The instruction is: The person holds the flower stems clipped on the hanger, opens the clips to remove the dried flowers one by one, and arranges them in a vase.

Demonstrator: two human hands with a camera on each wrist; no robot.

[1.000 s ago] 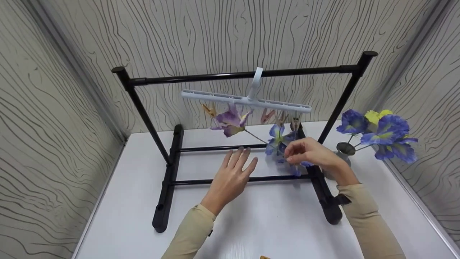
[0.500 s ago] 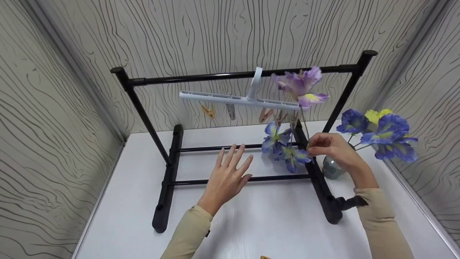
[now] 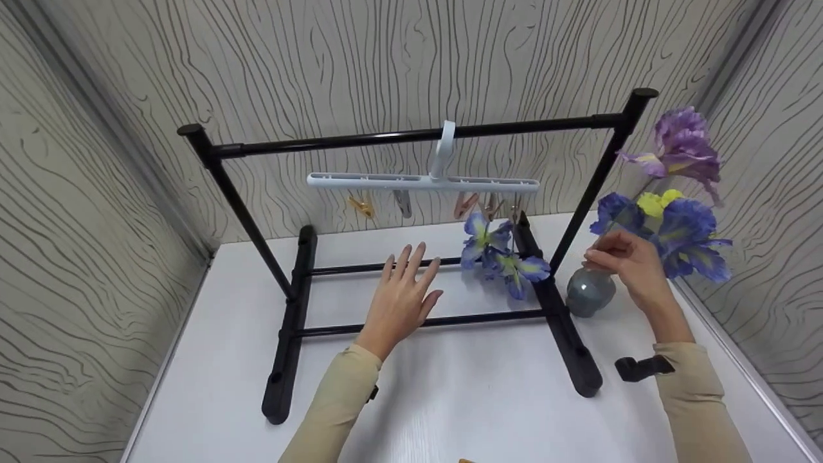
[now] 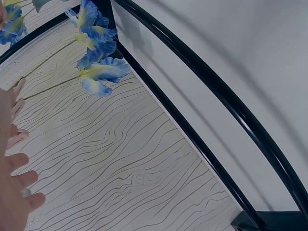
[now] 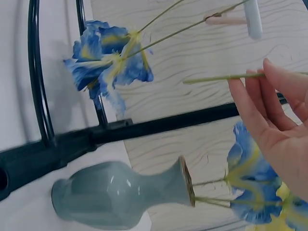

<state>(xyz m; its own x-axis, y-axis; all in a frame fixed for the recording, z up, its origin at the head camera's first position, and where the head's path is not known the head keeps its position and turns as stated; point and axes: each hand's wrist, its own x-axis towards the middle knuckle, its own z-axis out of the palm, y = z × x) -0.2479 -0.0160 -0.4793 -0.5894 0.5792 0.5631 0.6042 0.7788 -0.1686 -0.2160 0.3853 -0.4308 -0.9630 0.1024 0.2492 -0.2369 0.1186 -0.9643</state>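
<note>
One purple flower [image 3: 685, 151] – stem [image 5: 204, 79] pinched by the right hand [image 3: 636, 267] – near the vase [image 3: 589, 292]; left hand [image 3: 397, 305] spread.

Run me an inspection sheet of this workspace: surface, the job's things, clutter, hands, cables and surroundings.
Surface: white table, bearing a black rack.
Job's things: purple flower, held by its stem near the vase; blue and yellow flowers stand in the vase; blue flowers hang head down below the hanger with its clothespins.
Clutter: small orange item at the frame's bottom edge, mostly cut off.
Hands: right hand pinches the stem; left hand holds nothing, fingers spread.
Cables: nothing seen.
Surroundings: wood-grain patterned walls.
</note>
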